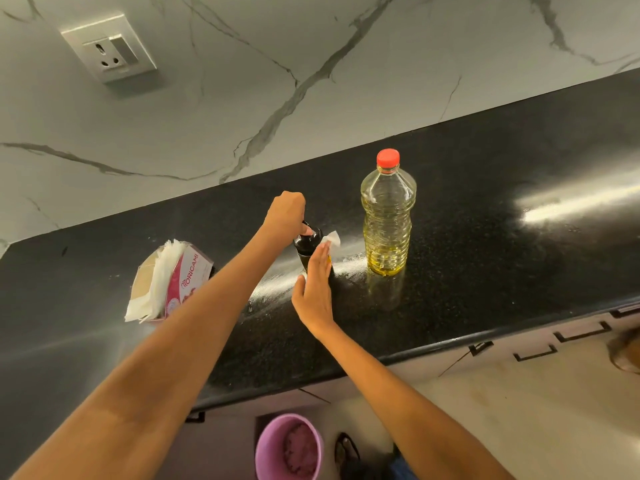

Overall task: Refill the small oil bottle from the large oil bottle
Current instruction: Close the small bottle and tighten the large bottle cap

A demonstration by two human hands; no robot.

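The small dark oil bottle (306, 245) stands upright on the black counter (485, 244). My left hand (285, 213) grips its black top from above. My right hand (315, 292), fingers straight, presses a white tissue (331, 238) flat against the bottle's right side; my palm covers most of the tissue. To the right, apart from both hands, stands the large clear oil bottle (388, 216). Its red cap is on and yellow oil fills roughly the lower two thirds.
An open tissue box (176, 278) lies on the counter to the left of my arms. A marble wall with a power socket (109, 46) backs the counter. Below the counter's front edge a pink bin (289, 445) stands on the floor.
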